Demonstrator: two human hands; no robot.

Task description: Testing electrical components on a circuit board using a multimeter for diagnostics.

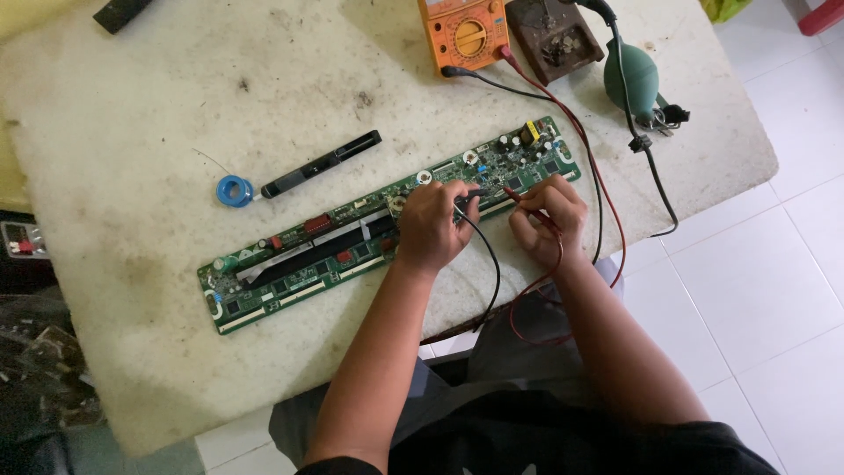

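Board [369, 233], long and green, is laid on the table [158, 290] under both hands. A black probe [469, 199] is pinched in the left hand [431, 227], a red probe [512, 193] in the right hand [547, 214]; both tips are pressed on the board between the 2 grips.

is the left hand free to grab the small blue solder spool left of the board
Probably not yet: the left hand holds a black probe on the long green circuit board. The small blue solder spool lies unobstructed on the table.
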